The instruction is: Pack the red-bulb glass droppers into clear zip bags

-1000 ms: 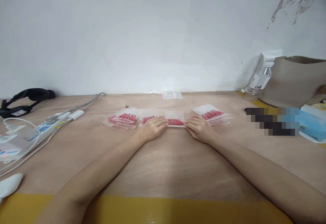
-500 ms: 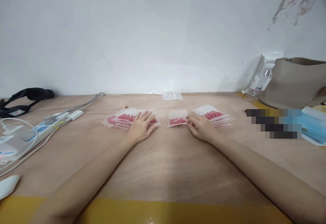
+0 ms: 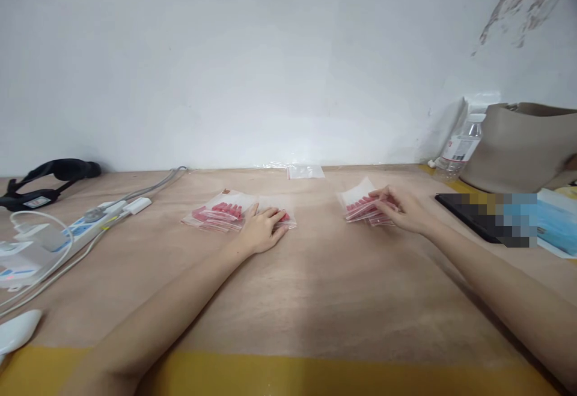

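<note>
My left hand [image 3: 262, 229] lies flat, fingers spread, over a small clear zip bag [image 3: 291, 223] of red pieces; the hand hides much of it. Touching it on the left is a pile of similar bags [image 3: 220, 211], overlapping, with red slim pieces inside. To the right, my right hand [image 3: 399, 207] has its thumb and fingers closed on the right side of another pile of zip bags [image 3: 359, 201]. That pile looks slightly lifted and blurred. What exactly the red pieces are I cannot make out.
An unfilled zip bag [image 3: 306, 172] lies by the wall. Left stand a power strip [image 3: 85, 225] with cables, a black strap-like object [image 3: 49, 182] and a white mouse-like object [image 3: 18, 331]. Right are a bottle [image 3: 462, 143], a grey-brown container [image 3: 514, 149], a black phone-like object [image 3: 469, 219] and a blue packet [image 3: 559, 222].
My right hand has moved right, from the inner side of the right pile to its outer side. The single bag in the middle no longer lies there. My left hand has shifted slightly right.
</note>
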Action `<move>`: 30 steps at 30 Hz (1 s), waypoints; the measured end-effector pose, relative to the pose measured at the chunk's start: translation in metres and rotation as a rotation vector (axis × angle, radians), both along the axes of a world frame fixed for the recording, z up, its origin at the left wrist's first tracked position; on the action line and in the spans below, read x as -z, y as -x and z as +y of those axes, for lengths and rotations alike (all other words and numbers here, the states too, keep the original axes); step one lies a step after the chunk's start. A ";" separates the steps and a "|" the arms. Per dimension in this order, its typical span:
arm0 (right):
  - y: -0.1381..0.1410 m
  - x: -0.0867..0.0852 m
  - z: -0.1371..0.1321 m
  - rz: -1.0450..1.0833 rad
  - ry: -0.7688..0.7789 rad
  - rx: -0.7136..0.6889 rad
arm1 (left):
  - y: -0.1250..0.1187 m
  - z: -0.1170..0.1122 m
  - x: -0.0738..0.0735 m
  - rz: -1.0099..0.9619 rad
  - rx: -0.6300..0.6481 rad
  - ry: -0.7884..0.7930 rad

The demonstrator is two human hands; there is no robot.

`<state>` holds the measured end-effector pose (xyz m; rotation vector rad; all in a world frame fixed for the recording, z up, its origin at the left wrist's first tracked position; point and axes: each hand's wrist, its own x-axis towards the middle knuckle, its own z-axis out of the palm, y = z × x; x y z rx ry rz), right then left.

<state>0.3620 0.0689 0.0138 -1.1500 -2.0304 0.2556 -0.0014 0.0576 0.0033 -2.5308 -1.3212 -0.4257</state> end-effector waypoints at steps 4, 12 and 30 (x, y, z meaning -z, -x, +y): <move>-0.015 0.003 -0.010 -0.060 -0.050 0.035 | -0.023 -0.001 0.005 -0.057 0.061 0.022; 0.075 -0.013 -0.017 -0.250 -0.371 -0.096 | -0.024 0.002 0.015 -0.192 0.116 0.025; 0.129 0.037 0.007 -0.288 -0.431 -0.241 | -0.016 0.003 0.012 -0.214 0.135 0.153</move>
